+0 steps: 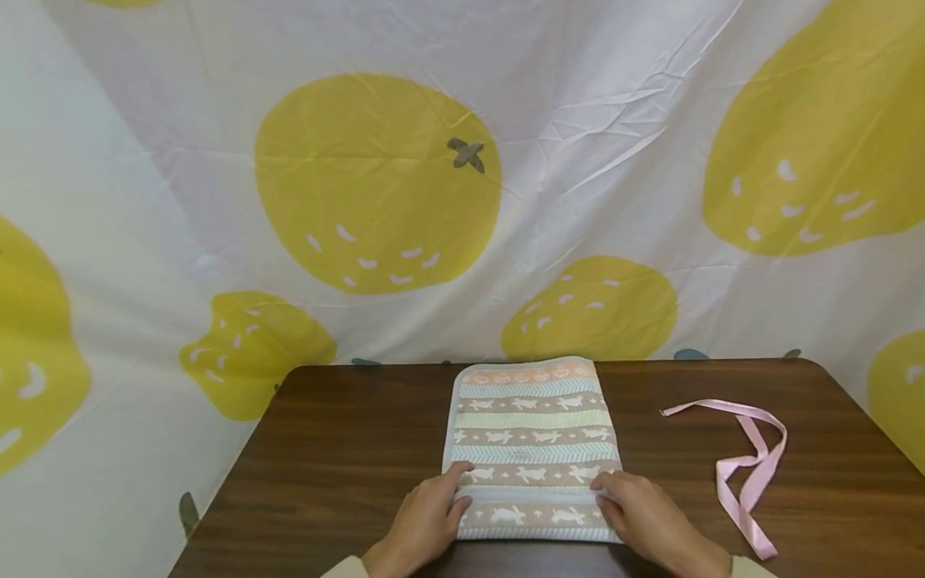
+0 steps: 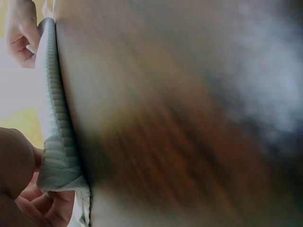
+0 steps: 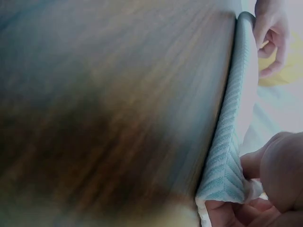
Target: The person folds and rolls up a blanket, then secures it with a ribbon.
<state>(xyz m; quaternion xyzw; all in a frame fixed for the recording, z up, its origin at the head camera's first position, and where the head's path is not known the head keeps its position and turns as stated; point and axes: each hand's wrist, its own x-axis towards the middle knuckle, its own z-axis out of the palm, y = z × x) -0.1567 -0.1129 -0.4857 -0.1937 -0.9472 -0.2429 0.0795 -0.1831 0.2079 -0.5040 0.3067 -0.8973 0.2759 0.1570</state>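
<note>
The folded towel (image 1: 533, 445) lies mid-table (image 1: 347, 449), long axis running away from the person. The left hand (image 1: 426, 522) and right hand (image 1: 646, 518) pinch its near corners, seemingly equally close; the 2 wrist views are blurred.

Open worktop on both flanks, ribbon the one snag

The worktop (image 1: 340, 449) left of the folded towel (image 1: 531, 433) lies bare, open to a passing hand. On the right, a pink ribbon (image 1: 751, 474) lies looped well apart from the towel, with bare wood between. The fruit-print curtain (image 1: 376, 185) closes off the far edge.
</note>
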